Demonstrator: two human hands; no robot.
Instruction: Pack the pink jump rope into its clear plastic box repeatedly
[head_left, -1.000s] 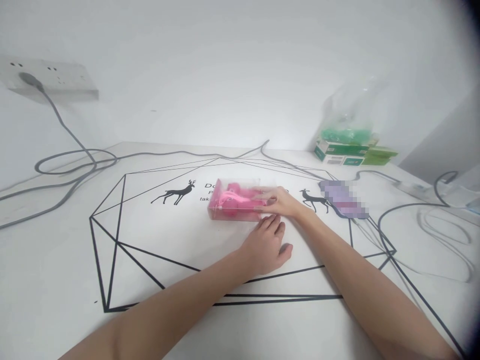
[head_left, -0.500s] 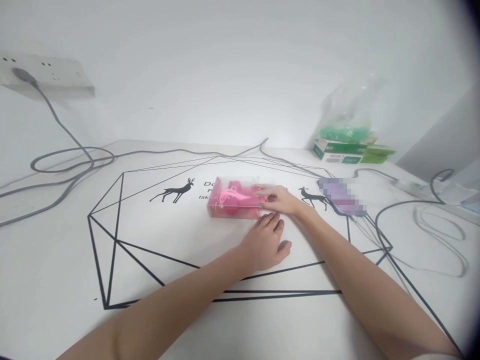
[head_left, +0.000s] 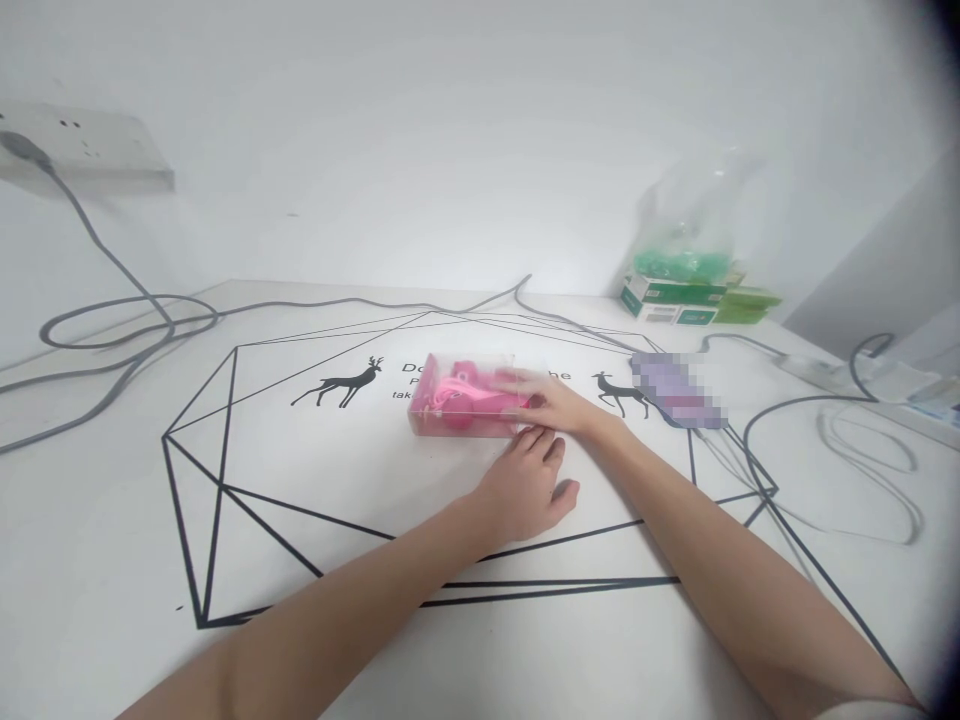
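Note:
A clear plastic box with a pink end (head_left: 417, 410) lies on the table, its right end towards my hands. Inside sits a pink item (head_left: 465, 390) with a coiled pink cord and rounded pads, apparently headphones. My right hand (head_left: 551, 402) is at the right end of the box. Its fingers show hazily through the plastic, with thumb and fingers on either side of the pink item. My left hand (head_left: 525, 485) lies palm down in front, thumb out to the side and fingers extended. Its fingertips are at the box's near right corner.
A phone-like purple object (head_left: 679, 390), blurred out, lies to the right. Behind it stand green and white boxes (head_left: 671, 300) under a plastic bag (head_left: 686, 225). Grey cables (head_left: 322, 302) run along the back and left, and more cords lie right. A wall socket (head_left: 112, 150) is at left.
My right hand's fingers reach slightly farther left into the box. The left hand stays almost where it was. The whole view has shifted a little.

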